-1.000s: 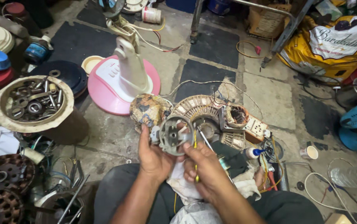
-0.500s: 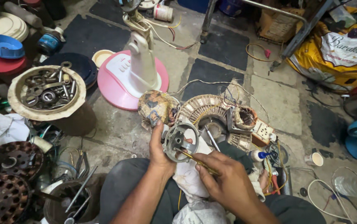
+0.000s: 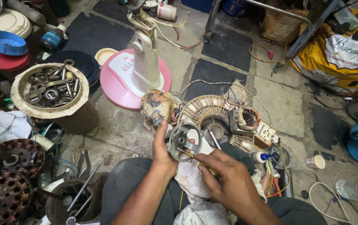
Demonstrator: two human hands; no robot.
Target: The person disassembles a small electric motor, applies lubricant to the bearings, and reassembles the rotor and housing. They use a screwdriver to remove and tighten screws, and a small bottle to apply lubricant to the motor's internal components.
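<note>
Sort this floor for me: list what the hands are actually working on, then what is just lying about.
In hand:
left hand gripping round metal motor housing
right hand with thin yellow-handled tool
white rag beneath

Lying about:
pink fan base
bowl of metal parts
paper cup
yellow sack

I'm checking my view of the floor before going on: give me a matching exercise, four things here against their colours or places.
Things:
1. fan base
2. metal housing
3. paper cup
4. dish

Descriptions:
A. blue, far left
B. pink, round, with a white column
C. held in the left hand
D. on the floor at the right

Pairs: 1-B, 2-C, 3-D, 4-A
</note>
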